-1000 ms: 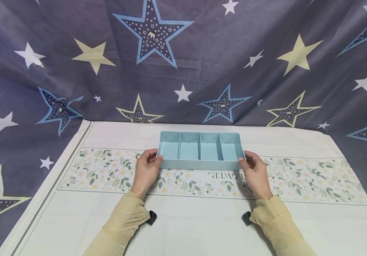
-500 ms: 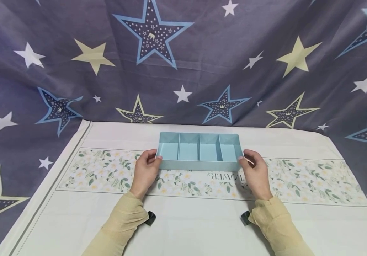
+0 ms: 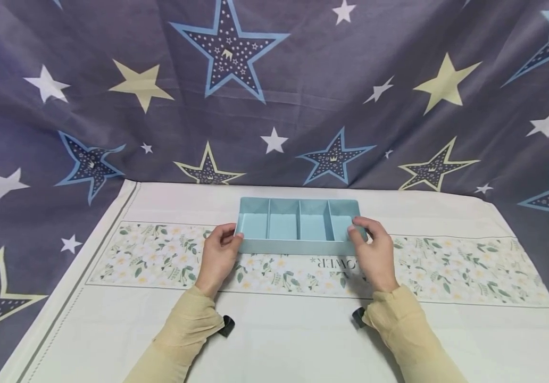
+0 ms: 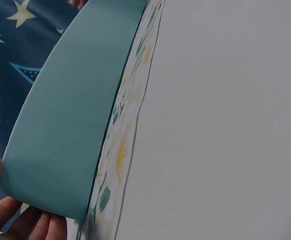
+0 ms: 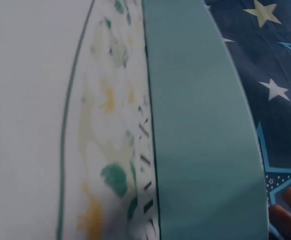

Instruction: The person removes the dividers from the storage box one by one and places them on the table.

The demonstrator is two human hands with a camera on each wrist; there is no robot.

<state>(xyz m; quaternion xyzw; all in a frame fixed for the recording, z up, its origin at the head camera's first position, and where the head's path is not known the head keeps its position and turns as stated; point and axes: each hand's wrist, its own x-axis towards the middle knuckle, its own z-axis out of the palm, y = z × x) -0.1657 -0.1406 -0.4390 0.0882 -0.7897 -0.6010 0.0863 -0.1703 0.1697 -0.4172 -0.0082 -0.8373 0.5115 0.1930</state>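
A light blue tray (image 3: 298,247) with a row of several compartments sits on the floral strip of the cloth. Nothing lies in the compartments. My left hand (image 3: 218,258) holds its left end, thumb on the near corner; in the left wrist view the fingers (image 4: 40,225) curve around that end. Over the right end compartment is my right hand (image 3: 376,252), thumb and forefinger apart and bent above the near right corner. In the right wrist view its fingers (image 5: 288,215) show just past the tray's rim, and the thumb is out of sight.
A white cloth (image 3: 293,335) with a flower-printed band (image 3: 150,255) and upside-down lettering covers the table. Behind it hangs a dark curtain (image 3: 298,111) with stars. A black strap piece (image 3: 226,326) shows at the left sleeve, another (image 3: 359,317) at the right.
My right hand has let go of the tray's right end and shifted left, over the end compartment. The left hand and the tray stay in place.
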